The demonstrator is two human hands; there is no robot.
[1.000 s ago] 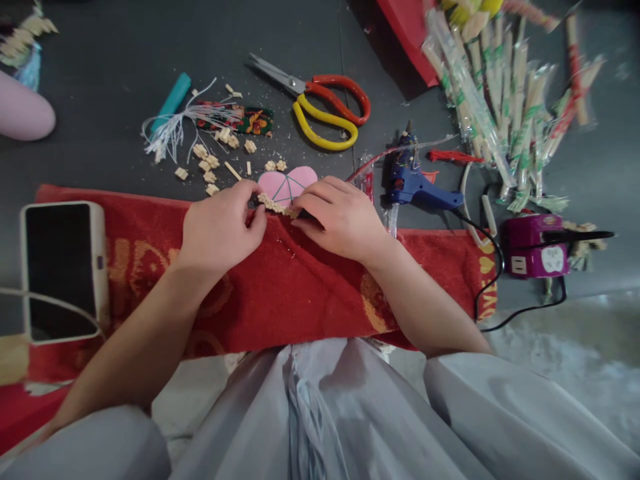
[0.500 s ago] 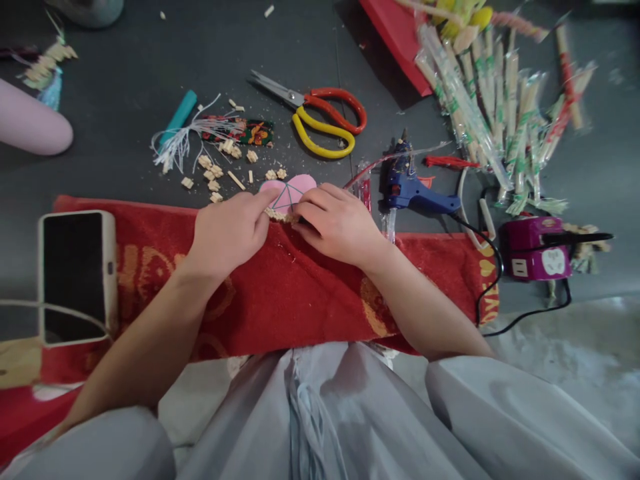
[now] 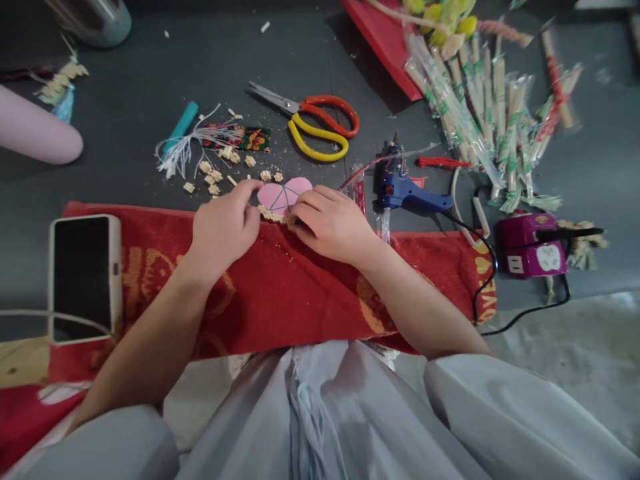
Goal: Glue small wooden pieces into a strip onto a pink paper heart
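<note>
A pink heart-shaped piece [image 3: 271, 195] lies at the table's front edge, crossed by thin blue-green lines. Small pale wooden bits [image 3: 271, 215] line its lower left side. My right hand [image 3: 333, 223] has its curled fingers on the heart's right side; its fingertips are partly hidden. At the left lobe is my left hand [image 3: 223, 227], its index finger reaching the edge and its thumb apart from it below, with nothing seen gripped. Loose pale wooden pieces [image 3: 211, 175] are scattered just beyond my left hand.
Scissors [image 3: 300, 107] lie beyond the heart. On the right are a blue glue gun [image 3: 413, 197], its black cord, a purple power block [image 3: 533, 243] and wrapped stick bundles [image 3: 480, 100]. A red towel [image 3: 290, 287] runs along the front edge, with a phone [image 3: 83, 277] at left.
My left index finger has drawn back left from the heart's face to its edge, and the gap to the thumb has widened. My right hand stays on the heart. The view has shifted slightly.
</note>
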